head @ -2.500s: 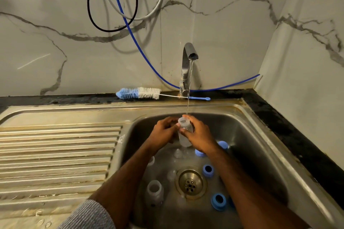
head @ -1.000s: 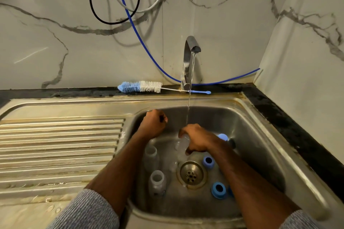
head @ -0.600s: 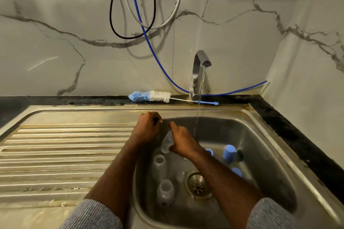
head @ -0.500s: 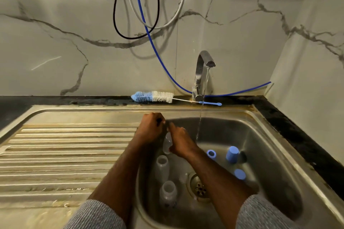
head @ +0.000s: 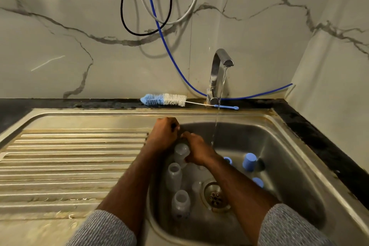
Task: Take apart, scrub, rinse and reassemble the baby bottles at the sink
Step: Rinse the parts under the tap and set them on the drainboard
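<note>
Head view: both hands work at the left wall of the sink (head: 295,154), near its back-left corner. Right hand (head: 197,152) has fingers curled round a clear bottle body (head: 181,151), mouth facing the camera. Left hand (head: 163,136) is closed into a fist at the bottle's far end; a small dark item shows between its fingers, and what it is cannot be determined. Two more bottle bodies (head: 174,175) (head: 180,202) stand upright along the left wall of the basin. Blue collars and a cap (head: 249,161) lie toward the right side, beyond the drain (head: 215,197). Bottle brush (head: 165,99) lies on the back edge, just left of the faucet (head: 218,74), which is running; the stream falls to the right of the held bottle and does not enter it.

Probable faults:
- Wet plastic may slip from the grip and topple the upright bottles below.
- Water runs unused.
- Small clear parts near the drain may be overlooked at reassembly.
</note>
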`<state>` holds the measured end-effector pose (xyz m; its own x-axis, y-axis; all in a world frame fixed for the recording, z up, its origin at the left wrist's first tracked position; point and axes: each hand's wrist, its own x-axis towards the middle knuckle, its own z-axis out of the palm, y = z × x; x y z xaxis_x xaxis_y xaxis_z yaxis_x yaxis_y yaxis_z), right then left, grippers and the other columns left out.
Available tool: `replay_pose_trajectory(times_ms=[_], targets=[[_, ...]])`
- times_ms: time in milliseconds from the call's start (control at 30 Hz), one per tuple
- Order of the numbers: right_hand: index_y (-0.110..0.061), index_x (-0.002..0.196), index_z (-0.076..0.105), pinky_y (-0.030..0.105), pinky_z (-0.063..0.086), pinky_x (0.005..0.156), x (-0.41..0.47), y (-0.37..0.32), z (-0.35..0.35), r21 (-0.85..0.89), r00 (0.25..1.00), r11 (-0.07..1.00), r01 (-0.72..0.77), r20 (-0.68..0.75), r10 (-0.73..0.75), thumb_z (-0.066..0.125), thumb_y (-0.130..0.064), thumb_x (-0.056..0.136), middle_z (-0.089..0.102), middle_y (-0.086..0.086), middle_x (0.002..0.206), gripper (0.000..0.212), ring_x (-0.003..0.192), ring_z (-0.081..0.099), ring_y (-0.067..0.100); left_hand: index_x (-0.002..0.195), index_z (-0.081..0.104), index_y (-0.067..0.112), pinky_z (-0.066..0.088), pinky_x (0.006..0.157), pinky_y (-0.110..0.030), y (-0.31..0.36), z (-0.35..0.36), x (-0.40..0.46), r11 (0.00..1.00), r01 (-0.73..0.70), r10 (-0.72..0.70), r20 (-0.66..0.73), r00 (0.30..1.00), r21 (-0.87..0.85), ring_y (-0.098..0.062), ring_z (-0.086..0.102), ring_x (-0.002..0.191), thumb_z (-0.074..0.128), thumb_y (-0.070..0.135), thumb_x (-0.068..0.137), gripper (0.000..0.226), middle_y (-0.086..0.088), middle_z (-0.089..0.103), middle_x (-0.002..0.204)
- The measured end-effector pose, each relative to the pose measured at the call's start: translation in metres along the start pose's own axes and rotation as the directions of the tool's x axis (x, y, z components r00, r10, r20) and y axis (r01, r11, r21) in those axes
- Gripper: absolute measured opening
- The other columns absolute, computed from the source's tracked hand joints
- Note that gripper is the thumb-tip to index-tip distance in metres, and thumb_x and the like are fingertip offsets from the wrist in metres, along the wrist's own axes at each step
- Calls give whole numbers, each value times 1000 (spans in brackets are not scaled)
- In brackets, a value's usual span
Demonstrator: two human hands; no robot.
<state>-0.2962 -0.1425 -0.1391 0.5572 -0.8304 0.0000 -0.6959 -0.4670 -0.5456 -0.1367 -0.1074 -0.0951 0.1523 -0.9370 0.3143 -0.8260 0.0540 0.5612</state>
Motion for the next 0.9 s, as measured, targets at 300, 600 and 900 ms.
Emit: replay_pose_trajectory(times_ms=[300, 600, 900], targets=[[-22, 123, 60, 38, 55, 89, -15, 37, -9, -190, 989, 971, -143, 14, 148, 72, -3, 81, 61, 7, 127, 48, 111, 63, 27, 99, 73, 7, 54, 85, -35, 25, 18, -6, 1000, 0, -1, 102, 995, 6, -22, 67, 87, 64, 16, 96, 13, -10, 73, 93], [-7, 128, 60, 36, 40, 106, -18, 54, 21, -391, 974, 920, -30, 194, 114, 52, 1, 96, 52, 15, 140, 34, 130, 50, 30, 92, 73, 12, 52, 85, -28, 29, 33, -4, 996, 26, -10, 187, 982, -84, -14, 67, 86, 65, 10, 94, 9, -4, 72, 92], [-15, 93, 77, 29, 54, 81, -26, 55, -24, 218, 922, 927, -306, -176, 346, 66, -14, 90, 75, 7, 96, 12, 95, 70, 24, 96, 73, 22, 60, 85, -38, 42, 44, -9, 973, 88, -58, 140, 988, -214, -8, 69, 83, 68, 11, 92, 13, 7, 70, 89]])
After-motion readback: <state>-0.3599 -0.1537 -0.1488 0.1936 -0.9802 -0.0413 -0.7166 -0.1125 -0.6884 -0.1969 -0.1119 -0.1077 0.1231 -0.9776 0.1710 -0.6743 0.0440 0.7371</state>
